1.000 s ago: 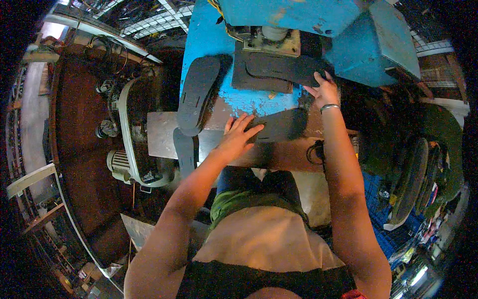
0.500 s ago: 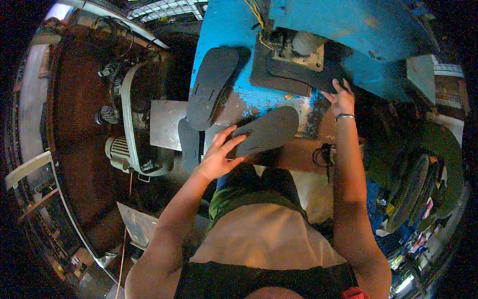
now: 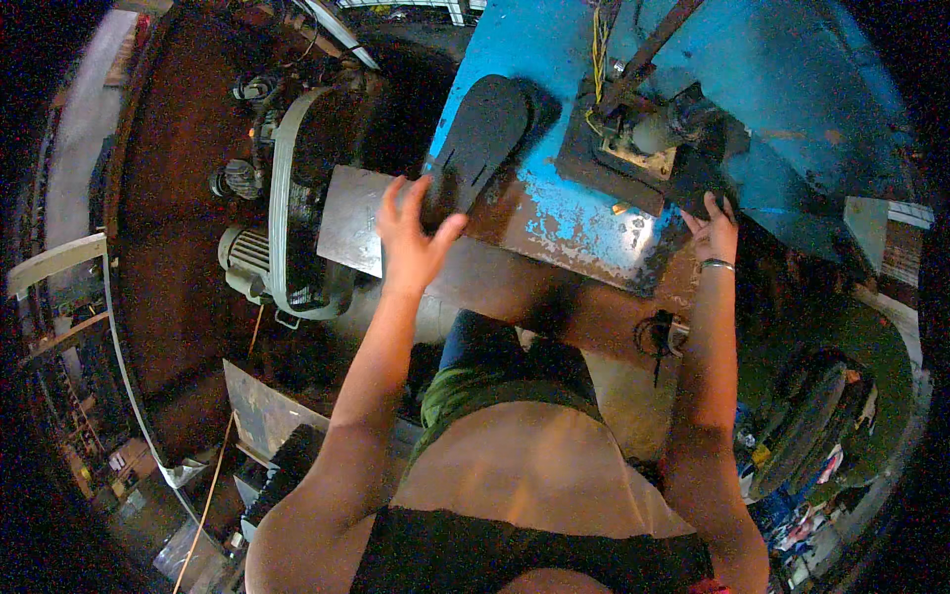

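Observation:
A long black sole-shaped rubber piece (image 3: 482, 134) lies on the blue machine table (image 3: 554, 213), pointing away from me. My left hand (image 3: 411, 238) reaches up to its near end with fingers spread and the thumb against its edge; nothing is clasped. My right hand (image 3: 714, 230), with a bangle on the wrist, lies flat on a dark plate (image 3: 683, 193) under the press head (image 3: 658, 129). I cannot tell what lies under its fingers.
A worn metal plate (image 3: 351, 218) juts out left of the table. Further left stand an electric motor (image 3: 245, 255) and a belt guard (image 3: 287, 198). A cable and plug (image 3: 658, 332) hang by my right forearm. Cluttered floor and a tyre-like ring (image 3: 807, 421) are at the lower right.
My left hand has left the dark sole it pressed at the table's middle and moved up left to the other sole. That first sole is out of sight. My right hand stays by the press.

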